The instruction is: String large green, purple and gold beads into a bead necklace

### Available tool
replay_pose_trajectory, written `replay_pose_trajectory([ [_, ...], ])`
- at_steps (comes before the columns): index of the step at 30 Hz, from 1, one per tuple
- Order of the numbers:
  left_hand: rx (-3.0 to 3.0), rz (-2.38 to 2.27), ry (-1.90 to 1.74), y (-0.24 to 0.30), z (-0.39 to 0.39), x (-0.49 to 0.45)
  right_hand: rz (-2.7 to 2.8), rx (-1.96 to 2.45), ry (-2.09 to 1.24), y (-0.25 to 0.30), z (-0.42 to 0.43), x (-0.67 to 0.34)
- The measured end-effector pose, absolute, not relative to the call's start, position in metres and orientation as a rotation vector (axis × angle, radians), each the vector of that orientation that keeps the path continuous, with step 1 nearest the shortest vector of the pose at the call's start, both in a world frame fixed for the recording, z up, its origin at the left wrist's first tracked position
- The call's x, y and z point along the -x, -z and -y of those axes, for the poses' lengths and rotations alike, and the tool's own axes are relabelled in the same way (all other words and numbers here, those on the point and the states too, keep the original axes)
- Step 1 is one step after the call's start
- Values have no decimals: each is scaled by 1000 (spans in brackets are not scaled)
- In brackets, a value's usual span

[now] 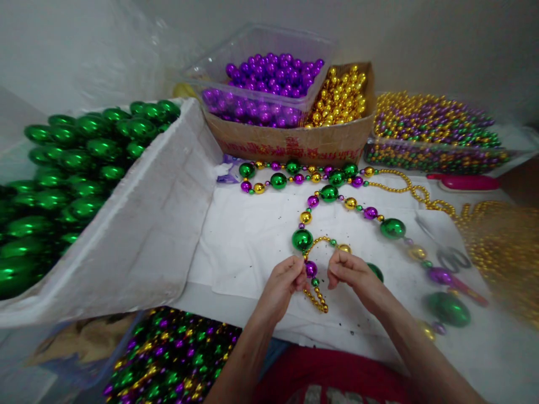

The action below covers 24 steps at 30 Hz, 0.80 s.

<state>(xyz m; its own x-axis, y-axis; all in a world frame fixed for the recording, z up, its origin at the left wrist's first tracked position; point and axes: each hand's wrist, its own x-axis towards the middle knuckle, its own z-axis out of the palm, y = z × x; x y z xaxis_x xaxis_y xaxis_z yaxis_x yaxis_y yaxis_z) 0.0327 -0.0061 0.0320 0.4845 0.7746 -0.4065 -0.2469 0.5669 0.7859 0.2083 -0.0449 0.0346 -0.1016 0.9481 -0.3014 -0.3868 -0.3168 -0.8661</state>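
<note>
My left hand (288, 275) is closed in a pinch on a bead strand (302, 240) of green, gold and purple balls, beside a purple ball (310, 269). A short loop of small gold beads (322, 303) hangs below its fingers. To the right, my right hand (349, 269) is pinched shut just under a gold ball (344, 248); what lies between its fingertips is hidden. Small gold beads arch between the two hands. From there the strand runs up to a green ball (329, 193) and down the right side of the white cloth (252, 241).
On the left stands a white foam box (168, 213) with large green balls. A cardboard box (286, 140) at the back holds purple and gold balls; small mixed beads fill a see-through tray (438, 151). Scissors (452, 259) and a pink-handled tool (469, 182) lie right.
</note>
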Motion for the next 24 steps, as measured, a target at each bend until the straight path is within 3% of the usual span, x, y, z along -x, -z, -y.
replay_pose_trajectory([
  [5,-928,-763,-484,-39,0,-40,1134,1154,-1481,-57,26,-207],
  [12,-1024,-927,-601,-35,4,-43,1007,1239,-1423,-48,22,-203],
  [18,-985,-908,-616,-35,3,-40,1320,1386,-1240,-26,41,-203],
  [24,-964,-923,-626,-34,4,-42,1254,1434,-1222,-25,44,-205],
])
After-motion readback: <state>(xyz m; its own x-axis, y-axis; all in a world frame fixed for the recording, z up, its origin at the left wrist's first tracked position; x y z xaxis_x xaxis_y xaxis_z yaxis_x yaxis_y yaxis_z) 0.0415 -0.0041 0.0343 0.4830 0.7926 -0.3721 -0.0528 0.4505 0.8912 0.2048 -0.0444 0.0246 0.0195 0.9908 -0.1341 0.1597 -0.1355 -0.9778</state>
